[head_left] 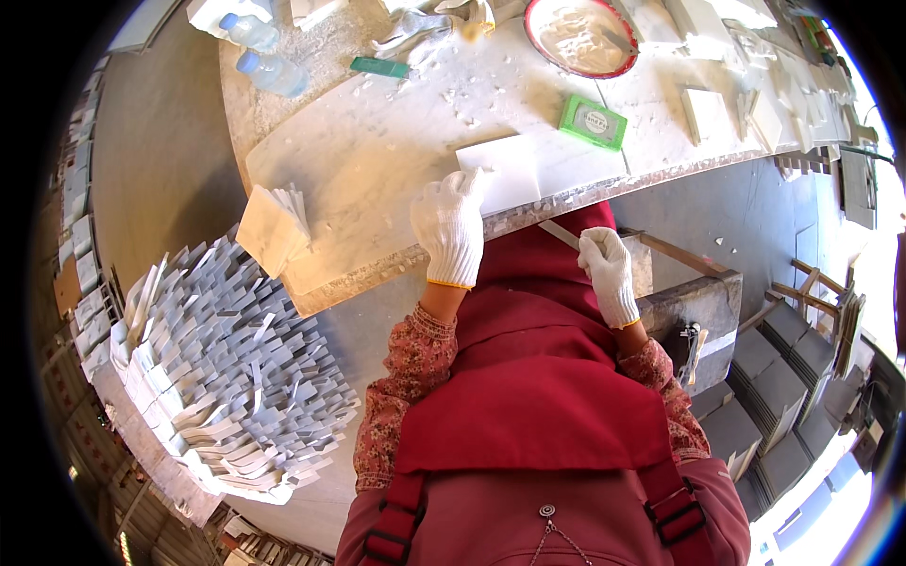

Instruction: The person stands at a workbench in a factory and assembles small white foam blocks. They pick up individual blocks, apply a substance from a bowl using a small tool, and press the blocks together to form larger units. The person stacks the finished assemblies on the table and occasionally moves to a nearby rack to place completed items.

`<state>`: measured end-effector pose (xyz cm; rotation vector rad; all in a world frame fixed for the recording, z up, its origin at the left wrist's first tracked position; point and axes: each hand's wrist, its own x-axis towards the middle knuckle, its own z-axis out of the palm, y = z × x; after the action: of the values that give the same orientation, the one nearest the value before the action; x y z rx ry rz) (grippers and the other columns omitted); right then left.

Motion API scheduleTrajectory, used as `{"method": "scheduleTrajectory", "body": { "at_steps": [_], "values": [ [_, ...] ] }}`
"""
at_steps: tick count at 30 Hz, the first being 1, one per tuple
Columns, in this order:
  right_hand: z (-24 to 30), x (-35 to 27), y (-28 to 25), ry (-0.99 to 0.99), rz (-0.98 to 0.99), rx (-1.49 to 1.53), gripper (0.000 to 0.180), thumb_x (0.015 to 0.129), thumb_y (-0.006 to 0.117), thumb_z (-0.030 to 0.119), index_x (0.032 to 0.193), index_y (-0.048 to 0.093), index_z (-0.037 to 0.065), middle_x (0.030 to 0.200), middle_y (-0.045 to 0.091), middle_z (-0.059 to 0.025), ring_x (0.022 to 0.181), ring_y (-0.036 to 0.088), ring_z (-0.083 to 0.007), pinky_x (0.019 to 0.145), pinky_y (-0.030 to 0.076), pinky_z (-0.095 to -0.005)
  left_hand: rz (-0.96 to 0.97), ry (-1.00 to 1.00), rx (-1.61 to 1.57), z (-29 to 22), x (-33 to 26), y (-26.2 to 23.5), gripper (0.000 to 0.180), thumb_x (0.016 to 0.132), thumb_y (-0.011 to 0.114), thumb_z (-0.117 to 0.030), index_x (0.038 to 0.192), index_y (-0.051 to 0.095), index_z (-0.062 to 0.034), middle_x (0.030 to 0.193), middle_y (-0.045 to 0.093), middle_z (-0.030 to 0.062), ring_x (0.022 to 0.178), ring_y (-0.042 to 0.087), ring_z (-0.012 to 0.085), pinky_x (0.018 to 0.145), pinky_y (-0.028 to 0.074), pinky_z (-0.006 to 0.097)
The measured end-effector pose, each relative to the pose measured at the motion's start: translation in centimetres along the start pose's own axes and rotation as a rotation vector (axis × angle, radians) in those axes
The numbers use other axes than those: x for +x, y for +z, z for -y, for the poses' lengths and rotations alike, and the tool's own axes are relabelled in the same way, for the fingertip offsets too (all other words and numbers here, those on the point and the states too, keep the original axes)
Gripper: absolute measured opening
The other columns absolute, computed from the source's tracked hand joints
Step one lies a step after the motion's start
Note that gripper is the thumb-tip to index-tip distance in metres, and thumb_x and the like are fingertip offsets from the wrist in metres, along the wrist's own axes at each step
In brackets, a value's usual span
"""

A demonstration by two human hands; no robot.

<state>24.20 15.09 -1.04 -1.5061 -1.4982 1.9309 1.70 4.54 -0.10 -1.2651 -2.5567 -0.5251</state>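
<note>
A square white tile [510, 172] lies on the marble tabletop [377, 179], close to its front edge. My left hand [448, 226], in a white knit glove, is closed at the tile's left side, its fingertips against it. Below the table edge, in front of the red apron [528, 377], my gloved right hand [607, 275] is closed around a thin, pale, flat strip [560, 233] that points up and left. What kind of strip it is I cannot make out. Left of my left hand, a small fanned stack of tiles [274, 229] stands at the table's corner.
Behind the tile are a green box [593, 123], a red-rimmed basin [566, 61] of pale paste, a dark green block [379, 67], cloth gloves [425, 28] and water bottles [272, 74]. More tiles [704, 115] stand at right. A large tile pile [236, 358] fills the lower left.
</note>
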Motion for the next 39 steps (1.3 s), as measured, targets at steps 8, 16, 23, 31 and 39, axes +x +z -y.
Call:
{"method": "scheduleTrajectory", "body": {
  "at_steps": [8, 16, 23, 31, 39],
  "values": [
    [2.5, 0.1, 0.5, -0.115, 0.049, -0.037, 0.023, 0.095, 0.062, 0.007, 0.116, 0.063, -0.002, 0.081, 0.067, -0.0035, 0.071, 0.061, -0.0095, 0.065, 0.049, -0.0238, 0.006, -0.248, -0.674, 1.7, -2.4, 0.9, 0.047, 0.073, 0.075, 0.004, 0.119, 0.070, -0.0046, 0.111, 0.073, 0.0104, 0.094, 0.070, 0.0241, 0.084, 0.055, 0.035],
    [4.6, 5.4, 6.0, -0.788, -0.099, -0.578, 0.008, 0.085, 0.069, 0.012, 0.093, 0.070, 0.011, 0.085, 0.070, -0.0106, 0.081, 0.065, -0.0330, 0.073, 0.051, -0.0386, 0.040, -0.629, -1.083, 0.8, -5.3, -0.7, 0.036, 0.084, 0.074, -0.007, 0.116, 0.059, 0.0036, 0.112, 0.072, 0.0162, 0.099, 0.069, 0.0226, 0.087, 0.054, 0.033],
    [4.0, 10.3, 9.9, -1.187, -0.253, -0.864, 0.014, 0.074, 0.070, 0.018, 0.087, 0.074, 0.021, 0.094, 0.068, -0.0046, 0.092, 0.062, -0.0297, 0.077, 0.050, -0.0443, -0.147, -0.142, -0.559, 0.6, -3.5, -1.3, 0.023, 0.081, 0.075, -0.014, 0.102, 0.067, -0.0086, 0.085, 0.068, 0.0146, 0.080, 0.065, 0.0354, 0.069, 0.051, 0.045],
    [4.7, 9.6, 9.8, -1.193, -0.202, -0.829, 0.013, 0.076, 0.067, 0.018, 0.087, 0.074, 0.019, 0.091, 0.067, -0.0040, 0.090, 0.060, -0.0303, 0.075, 0.046, -0.0463, -0.231, 0.036, -0.451, 1.1, -3.2, -0.5, 0.019, 0.074, 0.074, -0.021, 0.088, 0.064, -0.0116, 0.102, 0.069, 0.0029, 0.097, 0.060, 0.0285, 0.079, 0.048, 0.043],
    [5.2, 9.2, 9.5, -1.131, -0.219, -1.004, 0.016, 0.077, 0.067, 0.018, 0.090, 0.076, 0.018, 0.089, 0.069, -0.0079, 0.087, 0.063, -0.0322, 0.074, 0.049, -0.0468, -0.216, 0.052, -0.457, 1.1, -3.5, 0.2, 0.018, 0.074, 0.074, -0.023, 0.084, 0.063, -0.0145, 0.099, 0.068, 0.0006, 0.092, 0.059, 0.0258, 0.078, 0.046, 0.041]
  ]
}}
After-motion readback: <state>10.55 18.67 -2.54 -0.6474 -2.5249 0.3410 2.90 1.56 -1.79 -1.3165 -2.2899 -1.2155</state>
